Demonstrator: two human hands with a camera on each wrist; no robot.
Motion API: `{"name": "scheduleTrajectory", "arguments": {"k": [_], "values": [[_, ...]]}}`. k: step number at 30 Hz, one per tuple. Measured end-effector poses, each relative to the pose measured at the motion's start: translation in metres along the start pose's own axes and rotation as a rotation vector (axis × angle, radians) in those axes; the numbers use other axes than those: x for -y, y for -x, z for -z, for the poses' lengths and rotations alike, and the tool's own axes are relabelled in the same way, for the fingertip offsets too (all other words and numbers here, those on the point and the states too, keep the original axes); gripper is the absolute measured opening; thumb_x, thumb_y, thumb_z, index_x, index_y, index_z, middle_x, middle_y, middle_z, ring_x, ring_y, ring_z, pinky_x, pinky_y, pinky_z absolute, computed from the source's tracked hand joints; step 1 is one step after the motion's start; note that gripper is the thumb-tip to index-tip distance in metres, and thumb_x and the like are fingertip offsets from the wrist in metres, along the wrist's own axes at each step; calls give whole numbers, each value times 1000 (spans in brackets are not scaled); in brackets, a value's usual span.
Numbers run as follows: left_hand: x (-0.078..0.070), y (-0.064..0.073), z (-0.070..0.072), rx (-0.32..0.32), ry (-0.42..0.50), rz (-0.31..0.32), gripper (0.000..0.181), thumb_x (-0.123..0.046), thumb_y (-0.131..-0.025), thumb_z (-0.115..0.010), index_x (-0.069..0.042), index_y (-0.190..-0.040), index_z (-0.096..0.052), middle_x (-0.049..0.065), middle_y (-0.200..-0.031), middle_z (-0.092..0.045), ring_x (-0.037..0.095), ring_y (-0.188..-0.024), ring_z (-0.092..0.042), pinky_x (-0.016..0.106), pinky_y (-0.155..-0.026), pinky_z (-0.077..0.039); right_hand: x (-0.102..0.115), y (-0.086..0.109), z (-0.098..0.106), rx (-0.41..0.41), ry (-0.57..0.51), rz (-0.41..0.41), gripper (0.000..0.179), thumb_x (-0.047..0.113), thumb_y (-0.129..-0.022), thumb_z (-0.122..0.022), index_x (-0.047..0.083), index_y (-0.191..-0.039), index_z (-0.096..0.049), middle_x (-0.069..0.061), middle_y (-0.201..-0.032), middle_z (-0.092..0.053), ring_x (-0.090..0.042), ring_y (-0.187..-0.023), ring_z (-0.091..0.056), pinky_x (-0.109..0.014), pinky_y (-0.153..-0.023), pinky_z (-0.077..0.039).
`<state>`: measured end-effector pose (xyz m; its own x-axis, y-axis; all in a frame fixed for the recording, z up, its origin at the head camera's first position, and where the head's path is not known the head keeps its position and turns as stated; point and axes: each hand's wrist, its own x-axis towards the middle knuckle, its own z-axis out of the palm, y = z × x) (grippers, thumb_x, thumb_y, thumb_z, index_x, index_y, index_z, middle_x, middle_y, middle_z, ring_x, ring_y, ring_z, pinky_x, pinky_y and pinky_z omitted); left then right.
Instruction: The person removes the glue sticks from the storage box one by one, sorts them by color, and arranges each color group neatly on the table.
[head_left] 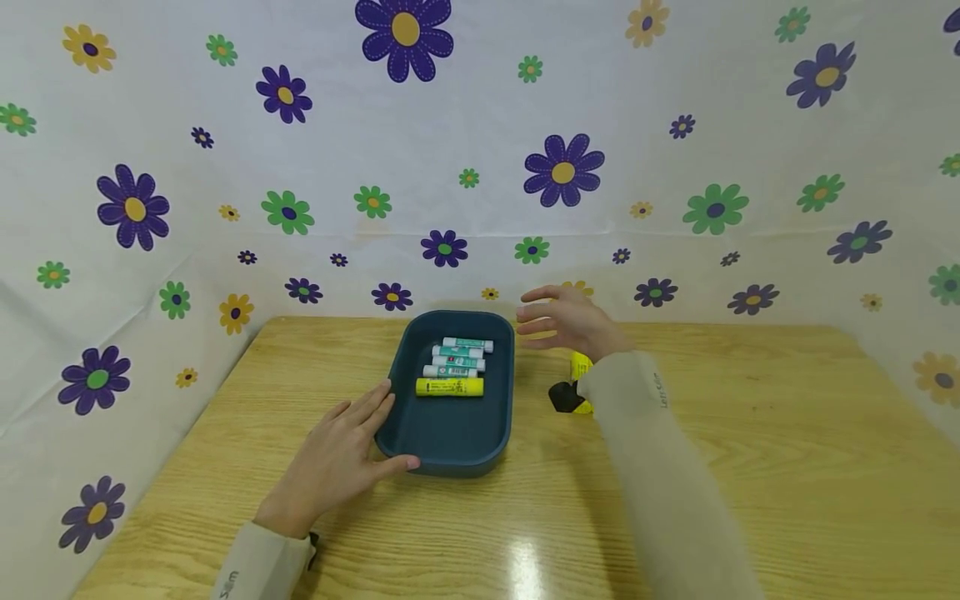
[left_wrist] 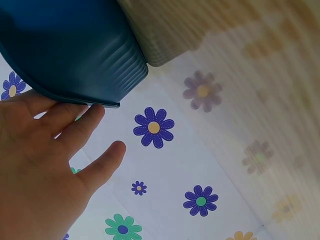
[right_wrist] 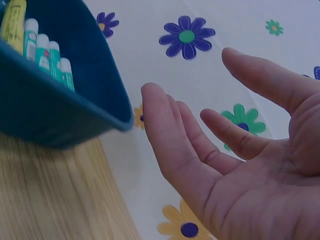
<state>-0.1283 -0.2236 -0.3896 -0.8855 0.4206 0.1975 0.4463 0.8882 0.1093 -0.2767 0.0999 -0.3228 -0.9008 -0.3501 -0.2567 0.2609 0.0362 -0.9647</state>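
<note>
A dark blue tub [head_left: 450, 433] holds several white-and-teal glue sticks [head_left: 459, 363] in a stack of rows, with a yellow printed stick [head_left: 450, 387] nearest the front. My left hand [head_left: 337, 462] lies along the tub's left side, its fairly straight fingers at the rim and its thumb by the front corner. Beyond the tub's right rim, my right hand [head_left: 566, 321] is raised, its fingers spread and lightly bent with nothing between them. In the right wrist view the palm [right_wrist: 260, 185] is bare and the fingertips stand apart from the tub.
A yellow printed object [head_left: 580, 365] sits on the table right of the tub, partly hidden by my right sleeve and a black piece [head_left: 564, 397] at the wrist. Behind the wooden table [head_left: 750, 433] hangs a white cloth [head_left: 480, 108] with flowers.
</note>
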Motion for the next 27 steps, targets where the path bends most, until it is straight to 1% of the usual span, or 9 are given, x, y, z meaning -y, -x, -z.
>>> {"name": "scheduleTrajectory", "arguments": {"k": [4, 7, 9, 13, 16, 20, 23, 27], "values": [[0, 0, 0, -1, -2, 2, 94, -70, -92, -58, 8, -144, -51, 21, -155, -42, 37, -139, -46, 60, -109, -38, 2, -5, -16, 26, -40, -12, 53, 4, -102, -58, -4, -149, -37, -29, -138, -49, -45, -125, -53, -55, -103, -48], [0, 0, 0, -2, 1, -1, 93, -70, -92, -57, 7, -144, -51, 21, -155, -42, 36, -140, -45, 61, -109, -38, 3, -8, -27, 40, -38, -15, 54, 5, -101, -60, -3, -149, -38, -29, -138, -51, -43, -122, -55, -50, -97, -53], [0, 0, 0, -1, 1, -2, 94, -70, -92, -57, 7, -144, -51, 21, -155, -42, 36, -140, -45, 61, -109, -38, 4, -11, -33, 48, -37, -17, 54, 5, -100, -61, -3, -149, -39, -29, -138, -51, -42, -121, -56, -49, -95, -54], [0, -1, 0, -1, -4, -1, 94, -70, -91, -58, 7, -144, -51, 21, -155, -42, 37, -139, -45, 60, -110, -38, 4, -16, -44, 64, -49, -13, 52, 5, -99, -63, -3, -146, -43, -31, -140, -49, -46, -125, -54, -51, -97, -53], [1, -1, -1, -1, -8, -3, 94, -70, -90, -58, 7, -144, -51, 21, -156, -41, 37, -140, -45, 61, -110, -38, 0, -21, -52, 71, -52, -16, 50, 4, -99, -63, -4, -144, -44, -29, -132, -54, -49, -126, -53, -52, -97, -52], [1, -1, -2, 1, -8, -5, 95, -70, -91, -58, 7, -144, -51, 21, -156, -41, 35, -140, -44, 60, -110, -38, -7, -29, -63, 85, -37, -33, 52, 4, -100, -63, -6, -147, -42, -22, -122, -61, -49, -124, -55, -52, -97, -52], [1, -1, -2, 3, -6, -2, 94, -70, -91, -58, 7, -144, -51, 20, -156, -41, 35, -140, -44, 60, -110, -38, -9, -32, -73, 92, -28, -41, 53, 5, -100, -63, -6, -147, -42, -26, -128, -60, -49, -123, -56, -53, -98, -51], [2, -1, -2, 6, -6, -1, 94, -70, -91, -57, 7, -145, -51, 20, -156, -41, 35, -140, -45, 61, -109, -38, -11, -33, -82, 99, -1, -48, 51, 6, -100, -64, -6, -145, -44, -30, -138, -54, -49, -122, -57, -53, -98, -52]]}}
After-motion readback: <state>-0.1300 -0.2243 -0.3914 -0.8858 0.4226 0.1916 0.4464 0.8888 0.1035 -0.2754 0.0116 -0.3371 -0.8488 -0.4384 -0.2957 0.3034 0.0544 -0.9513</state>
